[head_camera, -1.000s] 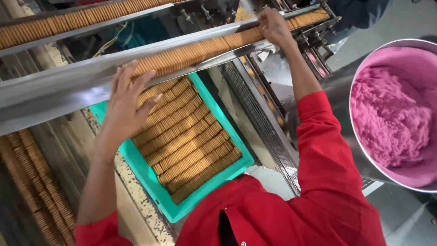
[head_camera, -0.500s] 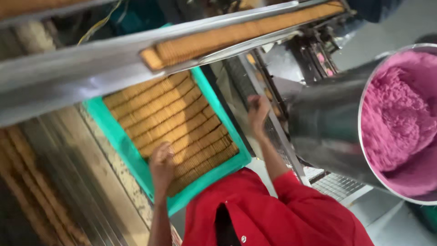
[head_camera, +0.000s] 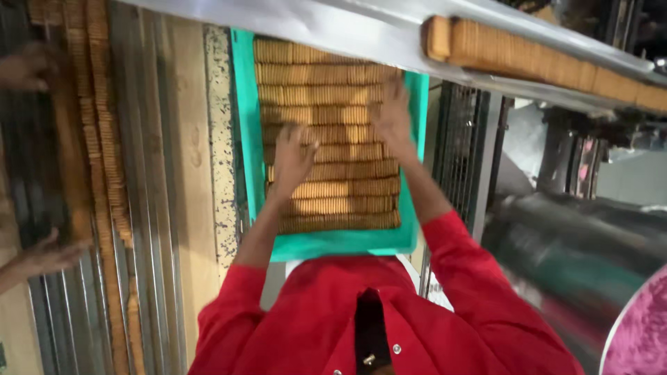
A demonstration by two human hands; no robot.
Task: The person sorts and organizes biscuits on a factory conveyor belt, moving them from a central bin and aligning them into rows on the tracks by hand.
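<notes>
A teal tray point(head_camera: 333, 243) lies in front of me, filled with several rows of tan biscuits point(head_camera: 326, 97) stood on edge. My left hand point(head_camera: 292, 156) rests with spread fingers on the middle rows. My right hand point(head_camera: 392, 114) presses flat on the rows near the tray's right side. Both arms wear red sleeves. Neither hand grips anything that I can see. Above the tray a steel chute point(head_camera: 333, 31) carries a long line of biscuits point(head_camera: 542, 66).
To the left, more biscuit lines point(head_camera: 104, 180) run along metal rails. Another person's hands point(head_camera: 45, 253) reach in at the left edge. A metal bowl of pink cream point(head_camera: 643, 333) sits at the lower right, beside machine parts.
Both hands came down from the chute onto the biscuits in the tray. The view swung left, so the pink bowl slid to the corner.
</notes>
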